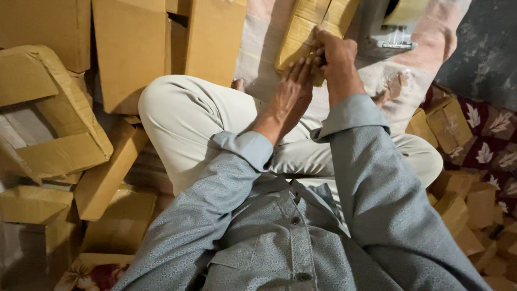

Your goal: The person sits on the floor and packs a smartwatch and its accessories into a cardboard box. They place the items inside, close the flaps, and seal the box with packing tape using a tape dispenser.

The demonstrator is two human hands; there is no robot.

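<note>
Cardboard fills nearly every edge of the view — stiff brown sheets and folded cartons with creased, worn corners. At the top centre a small box (309, 32) wrapped in glossy yellowish tape rests on a pale, faded cloth (258, 48) in front of the seated person's knees. The right hand (336, 56) curls over the near end of this box, its fingers bent tight and pinching at the box's edge; what lies under the fingertips cannot be made out. The left hand (291, 89) lies flat against the same end, fingers straight and close together, pressing on the taped surface just beside the right hand. Both sleeves are a soft grey-blue patterned fabric, and the trousers (188, 118) are smooth cream cotton. A tape dispenser (401, 21) with a thick roll stands just beyond the box, to the right. Tall flat cartons (132, 48) lean on the left, a crumpled open carton (48, 118) below them — and smaller boxes (458, 199) lie heaped on a dark red leaf-printed mat (493, 134) on the right
</note>
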